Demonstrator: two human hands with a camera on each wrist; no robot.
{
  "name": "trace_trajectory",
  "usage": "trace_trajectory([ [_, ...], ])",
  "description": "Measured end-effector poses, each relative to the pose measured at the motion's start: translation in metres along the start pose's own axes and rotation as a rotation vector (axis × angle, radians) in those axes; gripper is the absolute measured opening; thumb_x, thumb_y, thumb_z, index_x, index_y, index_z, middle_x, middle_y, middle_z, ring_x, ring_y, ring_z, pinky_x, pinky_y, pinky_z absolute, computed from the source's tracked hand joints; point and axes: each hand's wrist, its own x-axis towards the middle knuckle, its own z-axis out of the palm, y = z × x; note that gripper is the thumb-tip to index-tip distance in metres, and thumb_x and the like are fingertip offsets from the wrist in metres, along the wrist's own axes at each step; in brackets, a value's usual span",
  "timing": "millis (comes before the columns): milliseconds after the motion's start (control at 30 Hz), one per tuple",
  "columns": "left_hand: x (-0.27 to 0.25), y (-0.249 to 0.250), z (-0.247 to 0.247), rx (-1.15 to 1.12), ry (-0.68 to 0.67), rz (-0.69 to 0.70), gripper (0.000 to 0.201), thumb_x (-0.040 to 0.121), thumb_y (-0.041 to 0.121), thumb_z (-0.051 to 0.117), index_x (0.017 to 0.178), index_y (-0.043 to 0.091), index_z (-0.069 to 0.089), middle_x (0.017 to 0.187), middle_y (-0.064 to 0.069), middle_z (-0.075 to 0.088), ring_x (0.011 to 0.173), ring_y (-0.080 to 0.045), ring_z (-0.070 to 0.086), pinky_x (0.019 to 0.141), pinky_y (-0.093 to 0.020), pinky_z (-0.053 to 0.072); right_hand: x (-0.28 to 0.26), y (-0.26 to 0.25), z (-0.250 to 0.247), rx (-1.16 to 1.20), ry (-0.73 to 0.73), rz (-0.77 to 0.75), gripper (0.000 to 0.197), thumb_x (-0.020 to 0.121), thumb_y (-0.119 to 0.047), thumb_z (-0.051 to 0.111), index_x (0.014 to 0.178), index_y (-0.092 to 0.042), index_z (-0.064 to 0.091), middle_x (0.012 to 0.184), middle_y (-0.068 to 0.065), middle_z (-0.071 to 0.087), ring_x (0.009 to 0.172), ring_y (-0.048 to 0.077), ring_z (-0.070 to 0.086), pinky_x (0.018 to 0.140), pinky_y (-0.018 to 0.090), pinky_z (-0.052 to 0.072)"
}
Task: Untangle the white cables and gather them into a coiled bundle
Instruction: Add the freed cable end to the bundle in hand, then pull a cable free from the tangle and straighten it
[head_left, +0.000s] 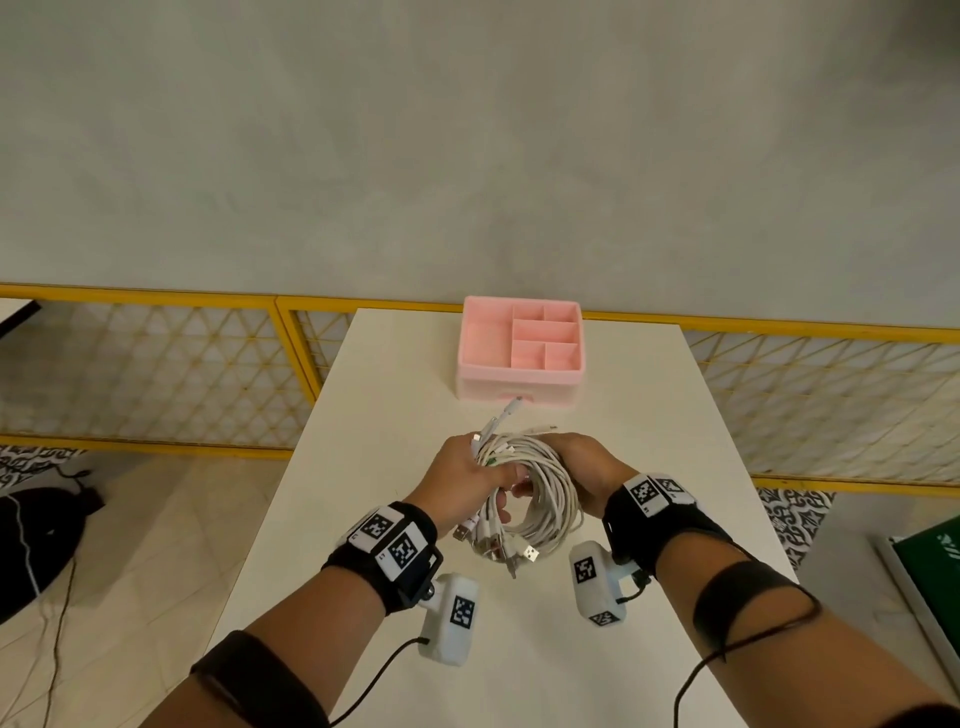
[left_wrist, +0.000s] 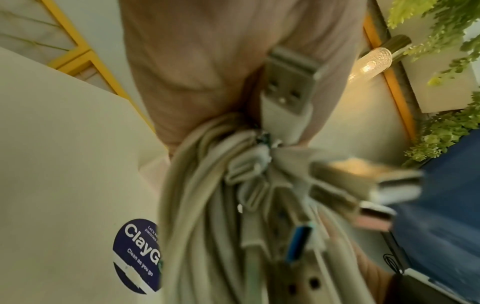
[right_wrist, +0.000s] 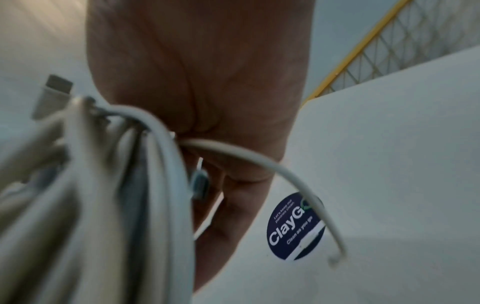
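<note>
A coil of white cables hangs between both hands above the white table. My left hand grips the coil's left side, fingers curled through the loop. My right hand grips the coil's right and far side. Several USB plugs dangle from the near end, and one plug end sticks out towards the far side. The left wrist view shows the cable bundle and a USB plug against the palm. In the right wrist view the cable bundle fills the left, with one loose strand arching right.
A pink divided organiser box stands at the table's far edge, just beyond the coil. A round blue sticker lies on the table under the hands. A yellow lattice fence runs behind the table. A black bag lies on the floor at left.
</note>
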Motion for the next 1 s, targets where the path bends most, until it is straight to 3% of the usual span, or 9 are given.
trace_trajectory([
  [100, 0.001, -0.003, 0.002, -0.064, 0.123, 0.049, 0.009, 0.088, 0.009, 0.073, 0.095, 0.005, 0.072, 0.068, -0.014, 0.067, 0.053, -0.027, 0.059, 0.063, -0.054, 0.060, 0.001, 0.006, 0.002, 0.067, 0.091, 0.013, 0.053, 0.100, -0.043, 0.052, 0.106, 0.005, 0.073, 0.104, 0.029, 0.071, 0.088, 0.040, 0.068, 0.081, 0.051, 0.056],
  [200, 0.006, -0.011, 0.000, -0.112, 0.284, 0.026, 0.009, 0.089, 0.014, 0.073, 0.091, 0.006, 0.070, 0.059, -0.007, 0.064, 0.051, -0.026, 0.060, 0.066, -0.058, 0.060, -0.004, 0.008, 0.001, -0.138, 0.184, -0.036, 0.059, 0.100, -0.053, 0.046, 0.085, -0.004, 0.074, 0.074, 0.015, 0.071, 0.062, 0.030, 0.067, 0.059, 0.038, 0.056],
  [300, 0.013, -0.019, -0.004, -0.182, 0.431, -0.042, 0.033, 0.086, 0.024, 0.075, 0.101, -0.005, 0.066, 0.057, -0.007, 0.064, 0.052, -0.024, 0.060, 0.067, -0.049, 0.058, -0.007, 0.015, -0.002, -0.196, 0.174, -0.106, 0.054, 0.102, -0.048, 0.045, 0.076, -0.005, 0.065, 0.059, 0.013, 0.060, 0.044, 0.026, 0.049, 0.052, 0.034, 0.051],
  [467, 0.023, -0.020, -0.009, -0.360, 0.642, -0.050, 0.022, 0.087, 0.014, 0.075, 0.094, -0.002, 0.061, 0.057, -0.005, 0.063, 0.051, -0.020, 0.058, 0.065, -0.038, 0.052, -0.005, 0.047, -0.005, -0.126, 0.216, -0.134, 0.039, 0.106, -0.029, 0.043, 0.083, -0.008, 0.067, 0.056, 0.003, 0.040, 0.044, 0.015, 0.029, 0.046, 0.025, 0.032],
  [567, 0.028, -0.016, -0.013, -0.419, 0.750, -0.045, 0.036, 0.087, 0.017, 0.076, 0.113, -0.001, 0.059, 0.075, -0.009, 0.070, 0.068, -0.025, 0.066, 0.075, -0.038, 0.054, -0.007, 0.067, 0.000, -0.274, 0.206, -0.119, 0.035, 0.106, -0.023, 0.040, 0.094, -0.008, 0.069, 0.056, -0.003, 0.037, 0.042, 0.010, 0.028, 0.045, 0.021, 0.025],
  [667, 0.029, -0.015, -0.012, -0.373, 0.803, -0.068, 0.074, 0.085, 0.027, 0.078, 0.143, 0.000, 0.043, 0.120, -0.019, 0.069, 0.110, -0.034, 0.066, 0.095, -0.042, 0.053, -0.015, 0.070, 0.017, -0.709, 0.108, -0.222, 0.030, 0.106, -0.021, 0.040, 0.102, -0.014, 0.069, 0.067, -0.011, 0.053, 0.053, -0.002, 0.047, 0.058, 0.021, 0.038],
  [767, 0.027, -0.020, -0.005, -0.319, 0.836, -0.073, 0.078, 0.085, 0.031, 0.078, 0.148, 0.003, 0.039, 0.131, -0.020, 0.064, 0.118, -0.035, 0.063, 0.102, -0.048, 0.051, -0.021, 0.059, 0.034, -1.155, 0.031, -0.333, 0.025, 0.103, -0.020, 0.040, 0.099, -0.014, 0.064, 0.092, -0.001, 0.067, 0.083, 0.017, 0.061, 0.074, 0.033, 0.047],
  [867, 0.024, -0.019, 0.000, -0.296, 0.866, -0.070, 0.072, 0.086, 0.030, 0.077, 0.144, 0.004, 0.043, 0.131, -0.018, 0.064, 0.117, -0.035, 0.064, 0.101, -0.048, 0.052, -0.030, 0.041, 0.046, -1.531, -0.018, -0.344, 0.015, 0.096, -0.010, 0.041, 0.097, -0.008, 0.056, 0.093, 0.013, 0.064, 0.077, 0.031, 0.057, 0.064, 0.035, 0.040],
  [1000, 0.024, -0.015, 0.002, -0.294, 0.903, -0.056, 0.063, 0.091, 0.021, 0.074, 0.143, 0.002, 0.045, 0.137, -0.015, 0.059, 0.120, -0.032, 0.061, 0.097, -0.036, 0.050, -0.042, 0.026, 0.058, -1.758, -0.071, -0.388, 0.020, 0.097, -0.006, 0.042, 0.106, -0.001, 0.058, 0.102, 0.017, 0.065, 0.090, 0.038, 0.065, 0.073, 0.040, 0.051],
])
